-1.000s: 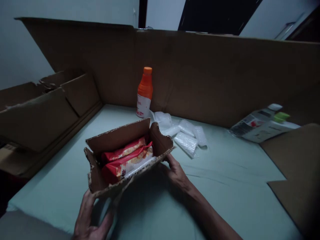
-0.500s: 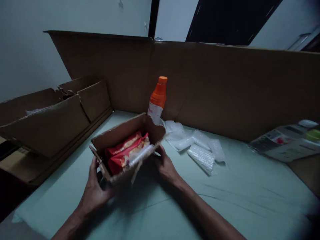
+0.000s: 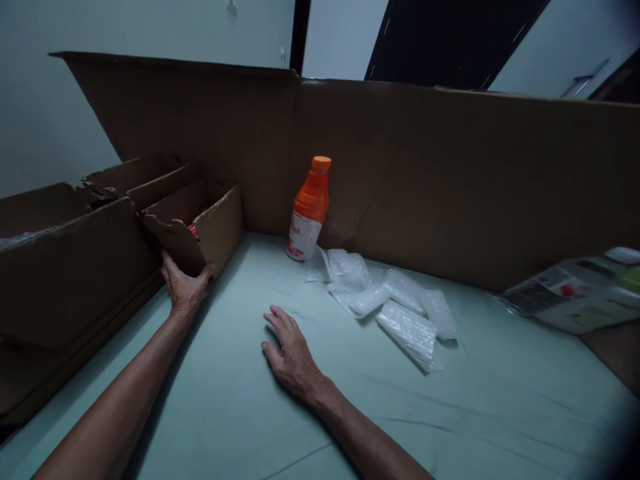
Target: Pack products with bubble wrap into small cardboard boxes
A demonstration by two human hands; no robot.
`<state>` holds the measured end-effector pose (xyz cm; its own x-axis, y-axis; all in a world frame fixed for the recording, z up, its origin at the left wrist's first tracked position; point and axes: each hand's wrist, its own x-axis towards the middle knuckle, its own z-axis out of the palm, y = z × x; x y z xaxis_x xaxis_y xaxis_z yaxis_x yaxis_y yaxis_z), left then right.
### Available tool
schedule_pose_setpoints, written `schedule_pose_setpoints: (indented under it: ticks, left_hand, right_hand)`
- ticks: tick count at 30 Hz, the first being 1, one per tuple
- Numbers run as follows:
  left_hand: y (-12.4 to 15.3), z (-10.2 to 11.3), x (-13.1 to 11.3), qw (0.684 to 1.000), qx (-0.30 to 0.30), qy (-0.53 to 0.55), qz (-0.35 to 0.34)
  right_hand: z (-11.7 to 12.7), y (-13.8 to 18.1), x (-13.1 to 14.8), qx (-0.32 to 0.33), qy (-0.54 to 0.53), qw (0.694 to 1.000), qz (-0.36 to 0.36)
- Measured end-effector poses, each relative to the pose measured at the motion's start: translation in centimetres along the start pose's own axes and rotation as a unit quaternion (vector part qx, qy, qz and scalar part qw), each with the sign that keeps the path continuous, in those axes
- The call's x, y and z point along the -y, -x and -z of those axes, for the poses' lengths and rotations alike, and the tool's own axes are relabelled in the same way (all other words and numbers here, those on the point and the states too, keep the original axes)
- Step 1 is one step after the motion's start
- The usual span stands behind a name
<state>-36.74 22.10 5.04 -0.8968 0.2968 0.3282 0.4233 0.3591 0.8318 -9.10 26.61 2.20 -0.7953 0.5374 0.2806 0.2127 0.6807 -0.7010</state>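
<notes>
My left hand [image 3: 184,287] grips the near end of a small open-topped cardboard box [image 3: 220,230], its thumb on the right side and its fingers at the left. The box stands at the left, against the longer cardboard boxes. Only a bit of a red packet [image 3: 193,231] shows over its rim. My right hand [image 3: 293,357] is over the green cloth, holding nothing, with its fingers apart. Beyond it stands an orange bottle [image 3: 309,207] with a white label. Several folded pieces of bubble wrap [image 3: 407,330] lie to the right of that hand.
Two more open cardboard boxes [image 3: 75,267] line the left side. A tall cardboard wall [image 3: 425,173] runs along the back. At the far right is a clear plastic package [image 3: 565,293] with a printed label. A green cloth [image 3: 240,400] covers the surface.
The small box with the red packets has moved from the middle to the left, beside the other boxes, and turned. My right hand has let go of it; my left hand stays on it.
</notes>
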Motion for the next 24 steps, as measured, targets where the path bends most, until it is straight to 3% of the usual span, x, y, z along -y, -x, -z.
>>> schedule_pose_setpoints:
  ticks: [4, 8, 10, 15, 18, 20, 22, 24]
  left_hand:
    - [2.9, 0.6, 0.3, 0.998, 0.053, -0.040, 0.009]
    - [7.5, 2.8, 0.3, 0.978, 0.183, -0.093, -0.027]
    - [9.7, 3.6, 0.6, 0.942, 0.246, -0.201, -0.109]
    - [15.9, 3.9, 1.8, 0.878, 0.258, -0.256, -0.311]
    - [19.5, 3.8, 1.8, 0.853, 0.238, -0.259, -0.387]
    - [21.2, 3.7, 1.5, 0.836, 0.238, -0.254, -0.425]
    - [22.1, 3.6, 1.2, 0.826, 0.241, -0.242, -0.448]
    - [22.3, 3.5, 1.3, 0.826, 0.248, -0.232, -0.451]
  right_hand:
    - [0.2, -0.3, 0.4, -0.008, 0.007, 1.000, 0.005]
    - [-0.1, 0.0, 1.5, 0.024, 0.083, 0.995, 0.042]
    - [-0.3, 0.2, 1.8, 0.044, 0.135, 0.988, 0.062]
    - [0.6, 2.2, 1.5, 0.068, 0.189, 0.976, 0.086]
    - [4.5, 5.5, 0.3, 0.035, 0.189, 0.980, 0.044]
    - [8.8, 8.0, -0.9, -0.040, 0.200, 0.979, -0.031]
    - [13.8, 10.3, -2.4, -0.139, 0.225, 0.955, -0.131]
    - [18.1, 12.0, -3.9, -0.221, 0.244, 0.911, -0.250]
